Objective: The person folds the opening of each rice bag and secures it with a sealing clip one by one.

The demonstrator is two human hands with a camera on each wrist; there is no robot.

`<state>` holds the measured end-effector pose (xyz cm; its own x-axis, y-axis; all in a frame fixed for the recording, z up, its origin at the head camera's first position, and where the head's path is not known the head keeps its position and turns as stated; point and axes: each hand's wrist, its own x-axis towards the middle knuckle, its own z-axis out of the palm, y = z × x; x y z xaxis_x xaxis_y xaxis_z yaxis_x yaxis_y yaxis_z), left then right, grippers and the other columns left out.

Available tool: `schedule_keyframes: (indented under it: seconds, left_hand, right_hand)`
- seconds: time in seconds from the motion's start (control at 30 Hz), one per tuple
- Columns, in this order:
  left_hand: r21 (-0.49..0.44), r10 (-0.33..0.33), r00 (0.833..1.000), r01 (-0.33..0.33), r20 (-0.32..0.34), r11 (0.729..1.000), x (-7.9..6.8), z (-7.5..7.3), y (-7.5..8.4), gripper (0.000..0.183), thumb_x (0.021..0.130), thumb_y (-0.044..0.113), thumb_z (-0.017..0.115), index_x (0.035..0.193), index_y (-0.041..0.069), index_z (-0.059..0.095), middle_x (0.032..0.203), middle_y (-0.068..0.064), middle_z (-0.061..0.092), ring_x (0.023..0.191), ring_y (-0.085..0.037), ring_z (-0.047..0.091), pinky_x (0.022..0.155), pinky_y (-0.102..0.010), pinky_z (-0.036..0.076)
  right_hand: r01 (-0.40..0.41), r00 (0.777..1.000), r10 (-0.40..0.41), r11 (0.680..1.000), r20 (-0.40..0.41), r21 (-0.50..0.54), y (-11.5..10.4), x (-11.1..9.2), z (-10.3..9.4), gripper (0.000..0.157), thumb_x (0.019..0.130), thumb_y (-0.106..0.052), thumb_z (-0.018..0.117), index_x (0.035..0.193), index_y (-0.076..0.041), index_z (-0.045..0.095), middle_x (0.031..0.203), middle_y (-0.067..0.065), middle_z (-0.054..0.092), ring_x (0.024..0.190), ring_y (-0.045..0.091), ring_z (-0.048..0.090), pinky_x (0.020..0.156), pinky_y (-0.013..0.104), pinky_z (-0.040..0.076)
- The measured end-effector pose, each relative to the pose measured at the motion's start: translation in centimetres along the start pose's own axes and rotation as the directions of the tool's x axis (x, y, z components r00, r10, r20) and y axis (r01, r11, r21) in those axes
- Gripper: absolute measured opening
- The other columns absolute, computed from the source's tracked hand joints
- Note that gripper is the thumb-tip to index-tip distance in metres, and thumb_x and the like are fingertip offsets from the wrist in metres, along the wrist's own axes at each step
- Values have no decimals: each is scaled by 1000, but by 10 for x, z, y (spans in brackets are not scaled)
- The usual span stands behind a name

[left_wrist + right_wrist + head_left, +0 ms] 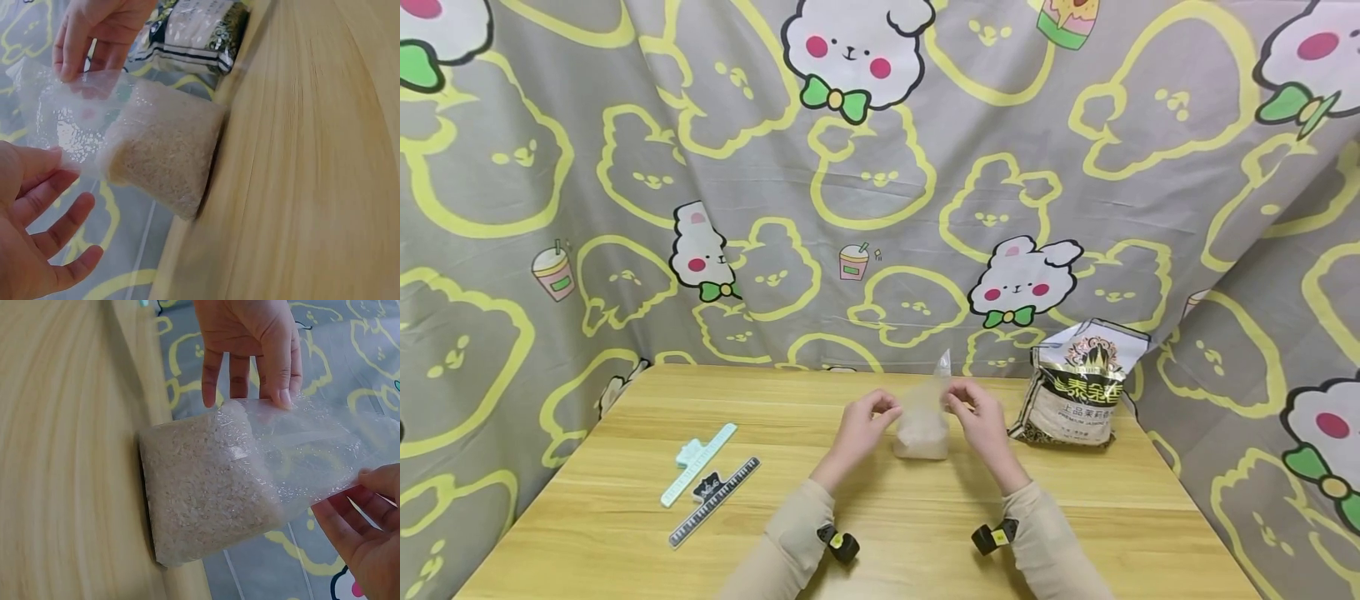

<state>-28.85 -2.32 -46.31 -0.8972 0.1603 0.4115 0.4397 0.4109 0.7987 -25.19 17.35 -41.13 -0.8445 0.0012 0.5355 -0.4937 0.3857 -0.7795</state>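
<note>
A clear plastic bag of rice (922,433) stands upright on the wooden table, its lower part filled with white grains and its upper part loose film. My left hand (871,417) pinches one side edge of the film between thumb and index finger, the other fingers spread apart, as the left wrist view shows. On the opposite edge my right hand (974,414) pinches the film with thumb and fingers. In the right wrist view the rice (200,487) fills the bag's base, and the film above it is stretched between both hands.
At the right back stands a larger printed rice bag (1075,392). On the left of the table (820,542) lie a mint-green ruler-shaped clip (698,465) and a black one (715,502). A patterned grey curtain (880,192) hangs behind the table.
</note>
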Motion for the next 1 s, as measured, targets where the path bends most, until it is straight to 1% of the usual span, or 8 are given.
schedule_keyframes:
  seconds: [0.2,0.23,0.33,0.47,0.63,0.73,0.83,1.0]
  left_hand:
    - [7,8,1000,-8,14,1000,-4,-12,-3,6,90,15,69,86,11,67,84,-3,72,85,-18,67,82,-43,54]
    - [7,16,1000,-16,15,1000,-5,-14,-3,6,90,15,69,86,11,67,83,-3,72,84,-19,67,82,-44,54]
    - [3,20,1000,-20,18,1000,-8,-20,-3,5,88,13,70,85,11,67,82,-2,72,83,-17,66,81,-47,54]
    - [6,13,999,-14,31,1000,-11,-28,-3,6,89,16,70,85,12,68,84,-1,72,82,-13,65,82,-49,52]
    - [14,-5,999,5,32,1000,-15,-38,-6,6,88,18,71,86,14,68,85,-1,73,84,-14,65,84,-52,50]
    - [14,-21,999,20,31,1000,-17,-43,-8,5,88,18,72,86,14,68,86,-1,74,85,-15,66,86,-52,50]
    - [23,-27,999,27,29,999,-18,-48,-10,5,87,18,72,86,15,68,86,0,74,87,-17,67,88,-52,50]
    - [28,-38,999,38,32,999,-21,-56,-11,5,87,18,72,86,15,68,88,0,74,89,-18,67,89,-50,50]
  right_hand:
    - [-40,999,39,999,24,5,-2,-3,7,6,88,9,62,92,12,64,88,25,69,84,37,69,73,23,59]
    - [-53,998,53,999,28,11,3,-3,9,5,88,8,63,93,10,65,89,24,69,84,36,69,73,21,58]
    - [-62,997,61,998,43,18,17,-2,15,5,89,6,63,94,8,65,91,23,69,88,36,69,75,24,58]
    - [-30,998,29,999,56,33,32,-3,22,6,89,4,65,95,4,66,92,20,69,88,32,70,76,26,59]
    - [-2,996,-3,998,90,55,30,-6,27,6,89,-1,67,95,-2,68,92,15,70,86,10,68,74,22,58]
    - [-7,994,0,998,108,64,29,-8,30,7,88,-1,68,95,-2,68,94,15,70,86,1,64,73,20,57]
    - [-14,992,6,998,126,66,27,-9,33,8,88,-1,68,96,-3,69,95,14,70,88,3,64,73,18,57]
    - [10,990,-18,999,142,52,24,-12,38,11,88,0,67,100,-1,68,97,14,71,91,21,68,74,21,58]
